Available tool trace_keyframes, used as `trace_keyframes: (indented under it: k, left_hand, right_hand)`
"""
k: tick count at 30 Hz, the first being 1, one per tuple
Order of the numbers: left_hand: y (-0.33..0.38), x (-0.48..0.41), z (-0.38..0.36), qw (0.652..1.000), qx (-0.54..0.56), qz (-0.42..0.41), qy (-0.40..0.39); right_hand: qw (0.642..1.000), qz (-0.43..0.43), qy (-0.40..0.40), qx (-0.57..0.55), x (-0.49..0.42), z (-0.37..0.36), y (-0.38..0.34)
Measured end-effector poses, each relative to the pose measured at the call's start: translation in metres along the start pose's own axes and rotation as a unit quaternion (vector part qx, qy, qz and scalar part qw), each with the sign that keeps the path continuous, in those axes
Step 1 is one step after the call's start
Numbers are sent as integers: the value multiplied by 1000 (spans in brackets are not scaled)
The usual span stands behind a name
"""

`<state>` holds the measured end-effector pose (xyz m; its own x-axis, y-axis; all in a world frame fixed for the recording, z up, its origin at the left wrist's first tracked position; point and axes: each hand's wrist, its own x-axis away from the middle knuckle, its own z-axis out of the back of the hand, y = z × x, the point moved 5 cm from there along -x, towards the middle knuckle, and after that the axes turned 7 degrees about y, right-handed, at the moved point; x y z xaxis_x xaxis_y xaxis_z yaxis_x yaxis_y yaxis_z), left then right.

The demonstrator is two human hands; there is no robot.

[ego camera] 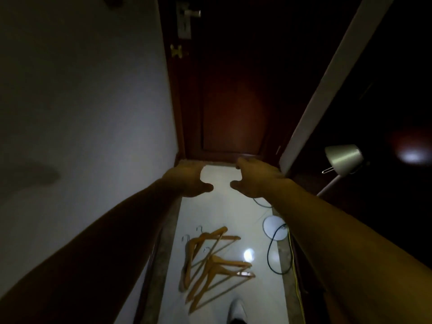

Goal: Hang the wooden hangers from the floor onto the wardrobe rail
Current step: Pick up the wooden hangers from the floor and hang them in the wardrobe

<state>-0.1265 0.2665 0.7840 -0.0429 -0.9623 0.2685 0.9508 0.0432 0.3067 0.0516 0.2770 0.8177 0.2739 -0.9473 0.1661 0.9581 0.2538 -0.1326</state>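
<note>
Several wooden hangers [211, 263] with metal hooks lie in a loose pile on the white floor, low in the view. Both my arms stretch forward above them. My left hand [187, 180] and my right hand [253, 180] hover side by side at mid-height, palms down, fingers apart, thumbs pointing at each other, holding nothing. The hands are well above and beyond the hangers. No wardrobe rail is visible; the dark space to the right is too dim to make out.
A dark wooden door [231, 90] with a metal handle [190, 14] closes the narrow passage ahead. A white wall [81, 113] runs on the left. A floor lamp [343, 159], its round base [274, 228] and cables [272, 253] stand on the right. A white shoe [237, 308] shows at the bottom.
</note>
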Motion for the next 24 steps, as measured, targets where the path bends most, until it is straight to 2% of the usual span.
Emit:
trace_keyframes:
  k: [7,13,18,24]
  left_hand:
    - [3,-34,-66,995,29,76,-56]
    - [-4,-45,-104,984,65,149,-77]
    - [-30,-33,-157,967,89,204,-124]
    - [-47,-34,-215,954,122,206,-181]
  right_hand:
    - [994,43,-96,34,-49,-73,39]
    - [987,87,-135,12,-79,-118,49]
    - [974,102,-202,-25,-74,-183,51]
    - [957,45,-279,-59,-57,-251,77]
